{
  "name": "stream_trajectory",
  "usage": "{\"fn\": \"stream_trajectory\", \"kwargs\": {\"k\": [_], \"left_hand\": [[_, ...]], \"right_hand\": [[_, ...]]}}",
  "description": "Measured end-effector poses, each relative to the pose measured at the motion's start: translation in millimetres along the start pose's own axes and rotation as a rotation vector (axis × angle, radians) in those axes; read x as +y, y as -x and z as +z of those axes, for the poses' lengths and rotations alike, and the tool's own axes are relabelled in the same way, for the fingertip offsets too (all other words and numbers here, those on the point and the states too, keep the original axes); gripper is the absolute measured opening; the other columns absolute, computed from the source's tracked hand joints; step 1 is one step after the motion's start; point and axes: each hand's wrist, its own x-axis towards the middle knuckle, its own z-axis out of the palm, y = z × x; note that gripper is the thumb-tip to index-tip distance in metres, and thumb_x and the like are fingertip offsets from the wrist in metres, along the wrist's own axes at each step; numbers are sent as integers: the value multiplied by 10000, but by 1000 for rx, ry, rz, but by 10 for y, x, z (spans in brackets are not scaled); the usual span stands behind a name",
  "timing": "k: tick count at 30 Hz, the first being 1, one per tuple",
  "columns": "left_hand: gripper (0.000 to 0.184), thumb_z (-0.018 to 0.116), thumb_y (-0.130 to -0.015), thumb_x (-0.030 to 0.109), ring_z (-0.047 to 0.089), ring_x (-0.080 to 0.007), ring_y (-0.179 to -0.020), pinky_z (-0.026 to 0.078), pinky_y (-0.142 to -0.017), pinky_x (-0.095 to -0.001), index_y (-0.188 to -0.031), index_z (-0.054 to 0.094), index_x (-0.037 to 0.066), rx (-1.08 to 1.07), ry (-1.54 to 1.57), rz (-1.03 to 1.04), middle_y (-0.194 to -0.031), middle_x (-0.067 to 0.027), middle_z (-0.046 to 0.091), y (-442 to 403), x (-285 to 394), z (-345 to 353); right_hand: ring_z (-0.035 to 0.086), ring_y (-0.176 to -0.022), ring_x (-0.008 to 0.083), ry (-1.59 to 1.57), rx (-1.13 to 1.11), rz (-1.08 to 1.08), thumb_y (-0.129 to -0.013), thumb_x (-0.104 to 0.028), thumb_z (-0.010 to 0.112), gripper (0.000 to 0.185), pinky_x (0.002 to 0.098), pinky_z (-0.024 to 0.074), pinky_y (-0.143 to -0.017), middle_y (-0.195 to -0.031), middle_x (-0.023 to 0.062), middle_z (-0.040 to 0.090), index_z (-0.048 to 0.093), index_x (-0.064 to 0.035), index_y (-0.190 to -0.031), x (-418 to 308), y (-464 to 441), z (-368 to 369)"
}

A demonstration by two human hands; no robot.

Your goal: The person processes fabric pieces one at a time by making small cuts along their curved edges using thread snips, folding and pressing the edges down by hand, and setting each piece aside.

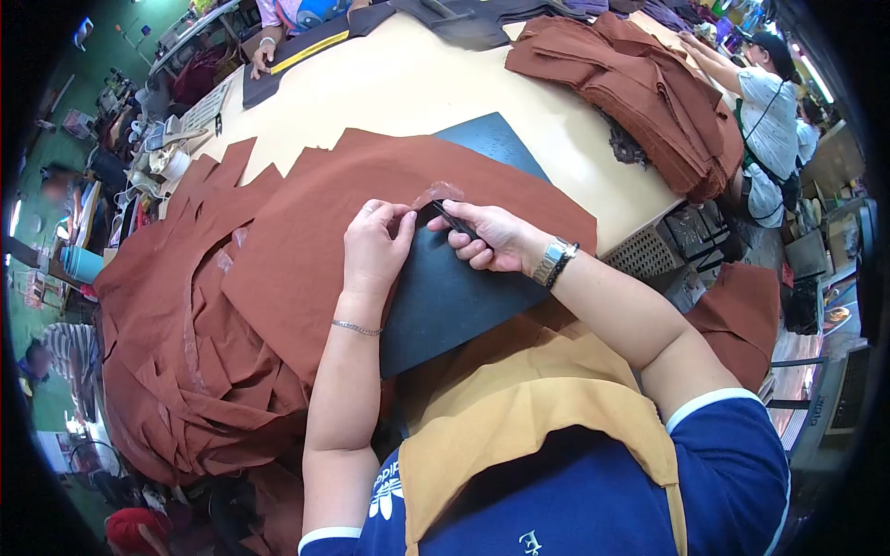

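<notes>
Rust cloth (pixel 315 218) lies over dark board (pixel 454 320), near edge by both hands | pale tabletop (pixel 380 88) leaves room across to the brown stack (pixel 640 93) | left hand (pixel 378 243), thumb meeting fingers, pinches cloth edge | right hand (pixel 491 239), fingers curled round small black tool (pixel 452 220), tip toward left fingertips

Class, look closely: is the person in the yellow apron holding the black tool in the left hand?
No, the black tool is in the right hand, while the left hand pinches the brown cloth.
</notes>
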Motion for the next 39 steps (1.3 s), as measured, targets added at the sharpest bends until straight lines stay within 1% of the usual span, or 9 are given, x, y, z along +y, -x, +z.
{"fn": "stream_trajectory", "kwargs": {"k": [4,7,30,34,35,36,37,38,39], "left_hand": [[113,711,-865,102,667,-174,-682,540,-638,-287,-887,714,-9,3,16,-1,-823,-94,653,0,32,-9],[114,701,-858,124,678,-236,-732,555,-688,-342,-876,709,12,-21,37,-51,-833,-110,646,-5,62,-36],[118,720,-844,135,681,-223,-731,559,-682,-334,-866,714,20,-24,25,-46,-840,-99,656,-4,23,-8],[192,700,-881,197,667,-217,-843,543,-767,-334,-942,722,16,-124,-10,-63,-917,-105,651,-15,75,-78],[219,690,-896,213,662,-214,-886,536,-798,-331,-975,721,12,-159,-18,-65,-953,-109,649,-14,101,-93],[243,675,-907,224,649,-226,-933,526,-833,-338,-1021,710,12,-190,-17,-79,-996,-119,639,-3,105,-98],[269,660,-919,235,636,-238,-979,515,-869,-345,-1067,699,13,-223,-16,-91,-1039,-129,629,-5,110,-103],[298,645,-930,245,622,-250,-1026,505,-904,-352,-1113,688,14,-256,-14,-102,-1081,-140,619,-6,120,-107],[334,642,-932,269,606,-276,-1053,492,-929,-365,-1138,674,9,-350,40,-124,-1107,-149,612,-18,113,-136]], "right_hand": [[313,-507,12,34,-8,-41,-1058,-373,423,321,148,258,-388,-674,-62,408,552,-82,-1092,-16,-81,12],[299,-501,18,63,18,-83,-1059,-373,420,325,162,245,-392,-668,-64,396,551,-78,-1101,50,-86,-17],[312,-485,15,92,47,-90,-1063,-371,413,329,154,247,-386,-661,-52,415,558,-78,-1099,75,-96,56],[321,-502,26,299,73,-396,-1047,-412,438,374,187,258,-407,-671,-36,439,592,-72,-1050,33,181,-30],[442,-542,75,495,183,-555,-1033,-407,471,380,235,397,-471,-711,-19,510,626,-60,-1061,-55,224,-188],[614,-663,220,853,379,-915,-1016,-388,500,390,338,520,-649,-814,74,644,635,-28,-1087,-122,85,-477],[670,-847,375,1112,632,-1050,-1002,-350,509,383,425,521,-818,-950,200,693,619,1,-1109,-244,259,-527],[645,-914,433,1226,780,-1041,-988,-324,514,363,463,513,-817,-987,273,661,616,4,-1103,-359,330,-711],[641,-903,439,1300,880,-984,-981,-313,521,347,483,511,-812,-952,278,663,616,-2,-1101,-457,329,-987]]}}
